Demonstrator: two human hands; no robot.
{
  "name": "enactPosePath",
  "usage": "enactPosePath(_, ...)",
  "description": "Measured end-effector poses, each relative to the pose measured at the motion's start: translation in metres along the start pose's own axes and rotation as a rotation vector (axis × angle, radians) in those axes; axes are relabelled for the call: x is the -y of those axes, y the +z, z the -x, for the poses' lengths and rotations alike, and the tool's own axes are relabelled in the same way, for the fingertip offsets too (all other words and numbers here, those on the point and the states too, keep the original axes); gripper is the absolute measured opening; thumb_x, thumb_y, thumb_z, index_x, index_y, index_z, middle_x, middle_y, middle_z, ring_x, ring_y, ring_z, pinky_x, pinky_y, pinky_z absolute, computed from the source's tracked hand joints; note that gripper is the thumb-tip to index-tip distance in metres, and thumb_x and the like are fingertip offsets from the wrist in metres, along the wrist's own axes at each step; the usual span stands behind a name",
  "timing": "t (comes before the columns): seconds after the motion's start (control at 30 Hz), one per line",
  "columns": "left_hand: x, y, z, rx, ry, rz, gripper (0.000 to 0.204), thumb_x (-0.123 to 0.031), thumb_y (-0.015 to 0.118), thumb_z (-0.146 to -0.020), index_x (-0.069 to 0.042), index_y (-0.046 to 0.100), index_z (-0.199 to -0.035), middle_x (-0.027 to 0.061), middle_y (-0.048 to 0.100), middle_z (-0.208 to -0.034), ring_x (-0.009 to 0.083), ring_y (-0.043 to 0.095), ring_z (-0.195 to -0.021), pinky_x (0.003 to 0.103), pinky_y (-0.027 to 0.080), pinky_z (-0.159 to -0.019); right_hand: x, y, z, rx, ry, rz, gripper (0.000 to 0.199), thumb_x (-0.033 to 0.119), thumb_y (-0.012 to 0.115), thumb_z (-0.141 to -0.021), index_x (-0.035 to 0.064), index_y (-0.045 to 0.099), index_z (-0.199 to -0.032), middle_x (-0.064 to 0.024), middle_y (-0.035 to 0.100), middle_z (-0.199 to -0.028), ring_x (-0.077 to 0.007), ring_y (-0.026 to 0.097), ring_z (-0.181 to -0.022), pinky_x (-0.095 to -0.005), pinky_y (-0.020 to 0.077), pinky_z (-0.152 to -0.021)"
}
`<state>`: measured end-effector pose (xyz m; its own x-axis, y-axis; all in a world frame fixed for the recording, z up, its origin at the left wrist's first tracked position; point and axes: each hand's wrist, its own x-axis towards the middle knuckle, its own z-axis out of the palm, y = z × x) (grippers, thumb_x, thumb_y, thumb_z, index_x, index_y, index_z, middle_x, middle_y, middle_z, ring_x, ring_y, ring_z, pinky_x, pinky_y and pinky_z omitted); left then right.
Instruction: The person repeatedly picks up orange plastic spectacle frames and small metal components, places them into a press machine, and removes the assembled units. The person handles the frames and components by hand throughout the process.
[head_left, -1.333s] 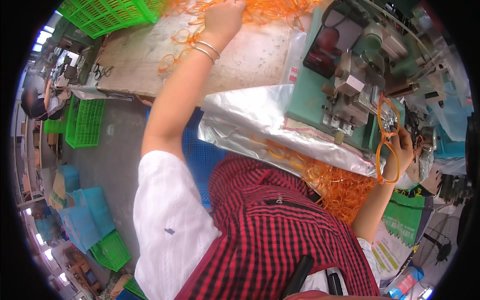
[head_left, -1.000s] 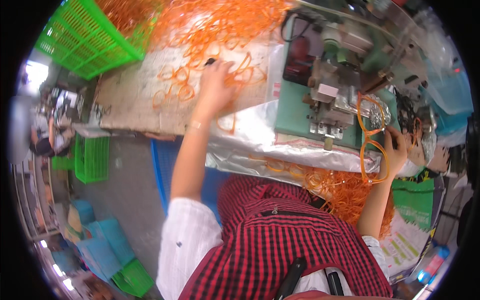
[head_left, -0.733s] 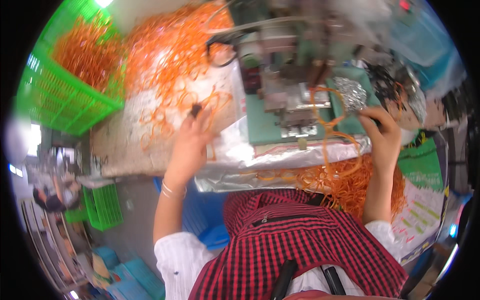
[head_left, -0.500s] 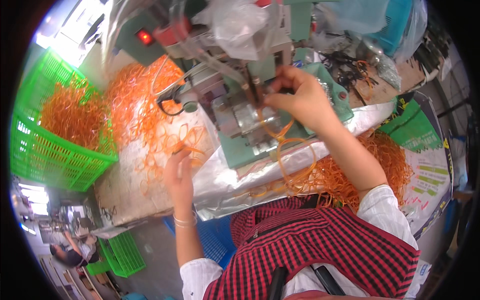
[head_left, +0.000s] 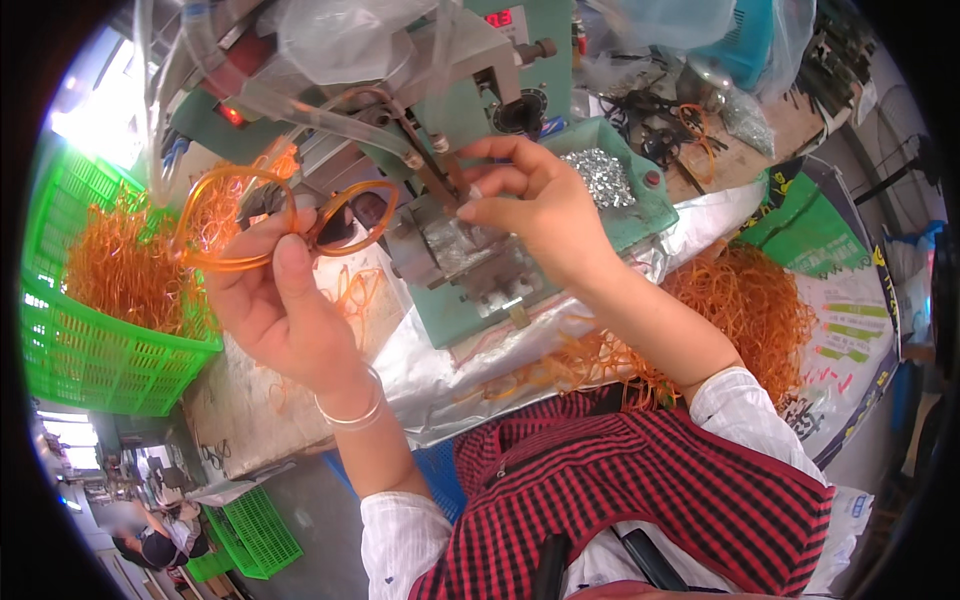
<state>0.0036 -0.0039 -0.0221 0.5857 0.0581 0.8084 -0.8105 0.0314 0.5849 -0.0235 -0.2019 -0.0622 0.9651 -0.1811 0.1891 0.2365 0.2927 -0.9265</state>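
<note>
My left hand [head_left: 285, 305], raised in front of the machine's left side, pinches an orange translucent eyeglass frame [head_left: 225, 265]. Its two round rims spread to either side of my fingertips, and no lenses are discernible in them. At the green machine [head_left: 430, 315], my right hand [head_left: 530, 195] has its thumb and fingers closed together beside the metal fixture [head_left: 455, 240], under the upright rods. Whatever those fingers hold is too small or hidden to make out. A green tray of small silver metal pieces [head_left: 600, 180] sits just right of this hand.
A green basket [head_left: 120, 355] full of orange frames stands at the left. More orange frames [head_left: 740, 310] are heaped at my right. Clear hoses [head_left: 300, 115] and a plastic bag hang over the machine. Black pieces [head_left: 655, 130] lie at the back right. Foil covers the table's front edge.
My left hand has risen from the loose frames on the table and now holds a frame up close. The orange rims that hung below my right hand are gone from there.
</note>
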Motion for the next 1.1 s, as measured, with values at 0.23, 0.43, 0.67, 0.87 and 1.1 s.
enactPosePath(0.23,-0.004,0.014,0.053,0.372,0.176,0.008,0.008,0.000,0.068,-0.087,0.000,0.063,-0.093,0.0181,0.072,-0.096,0.0215,0.068,-0.088,0.037,0.055,-0.068,0.027,-0.025,0.029,0.133,-0.124,0.446,0.050,0.002,0.060,-0.082,0.0020,0.057,-0.132,-0.0145,0.068,-0.120,-0.0245,0.063,-0.117,-0.0346,0.0480,-0.100)
enactPosePath(0.43,0.015,0.040,0.061,0.556,0.652,-0.398,0.024,-0.003,0.078,-0.071,-0.009,0.066,-0.092,0.0062,0.073,-0.108,0.0207,0.060,-0.076,0.029,0.050,-0.057,-0.022,-0.141,-0.001,-0.440,-0.280,0.615,0.042,0.001,0.064,-0.084,0.0074,0.063,-0.125,-0.0072,0.071,-0.110,-0.0166,0.064,-0.096,-0.0312,0.0505,-0.087)
enactPosePath(0.67,0.016,0.040,0.069,0.530,0.587,-0.367,0.031,-0.001,0.080,-0.072,-0.009,0.065,-0.097,0.0074,0.074,-0.105,0.0216,0.060,-0.068,0.029,0.048,-0.055,-0.038,-0.132,0.044,-0.227,-0.146,1.240,0.010,0.012,0.075,-0.075,0.0056,0.072,-0.082,-0.0115,0.067,-0.089,-0.0321,0.063,-0.089,-0.0410,0.0502,-0.080)
enactPosePath(0.87,-0.008,0.030,0.119,0.405,0.203,-0.373,0.033,-0.002,0.077,-0.075,-0.009,0.066,-0.106,0.0156,0.070,-0.118,0.0288,0.067,-0.095,0.036,0.052,-0.075,-0.047,-0.116,0.030,-0.170,-0.232,1.460,0.006,0.009,0.071,-0.076,0.0069,0.073,-0.082,-0.0122,0.067,-0.088,-0.0329,0.063,-0.091,-0.0433,0.0497,-0.083)
enactPosePath(1.1,-0.018,-0.063,0.111,0.256,-0.047,-0.960,0.017,0.000,0.063,-0.088,-0.008,0.070,-0.100,0.0173,0.065,-0.126,0.0367,0.059,-0.121,0.048,0.044,-0.102,-0.053,-0.141,0.030,-0.206,-0.313,1.219,0.010,0.010,0.070,-0.081,0.0053,0.072,-0.090,-0.0124,0.069,-0.092,-0.0341,0.063,-0.091,-0.0416,0.0492,-0.080)
